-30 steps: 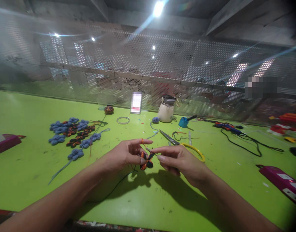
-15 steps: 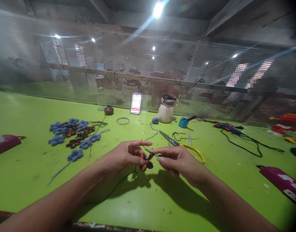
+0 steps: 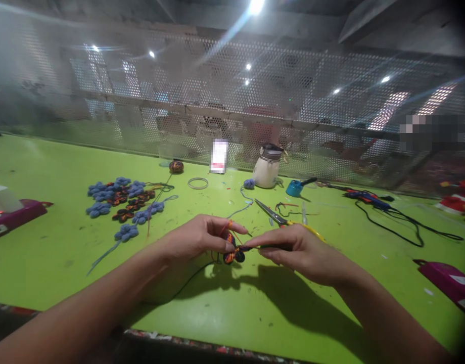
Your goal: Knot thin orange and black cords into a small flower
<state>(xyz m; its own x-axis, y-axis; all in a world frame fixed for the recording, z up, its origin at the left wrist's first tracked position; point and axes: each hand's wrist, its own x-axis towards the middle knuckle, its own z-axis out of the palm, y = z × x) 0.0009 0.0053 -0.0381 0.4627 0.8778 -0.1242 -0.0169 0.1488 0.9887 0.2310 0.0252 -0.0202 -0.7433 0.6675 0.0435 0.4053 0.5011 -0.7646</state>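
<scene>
Between the thumb and fingers of my left hand (image 3: 204, 236) is a small crocheted flower (image 3: 229, 257) in dark and orange yarn. An orange strand loops round my raised left index finger and runs down to the flower. My right hand (image 3: 303, 250) pinches a thin crochet hook (image 3: 263, 246), of which only a short greenish part shows. The hook's tip end meets the flower's right side, where a dark loop is stretched out. A dark strand trails from the flower down to the table. Yellow-handled scissors (image 3: 273, 212) lie just behind my right hand.
Blue crocheted flowers (image 3: 125, 232) and dark-orange ones (image 3: 136, 203) lie at left. Behind are a yarn ball (image 3: 176, 167), a phone (image 3: 219, 155), a ring (image 3: 198, 183), a jug (image 3: 266, 167) and a blue pot (image 3: 294, 188). Corded tools (image 3: 369, 198) and a purple power strip (image 3: 447, 283) lie right.
My right hand has drawn the hook rightward from the flower and turned flatter, stretching the loop. The left hand still holds the flower. The whole view has shifted slightly.
</scene>
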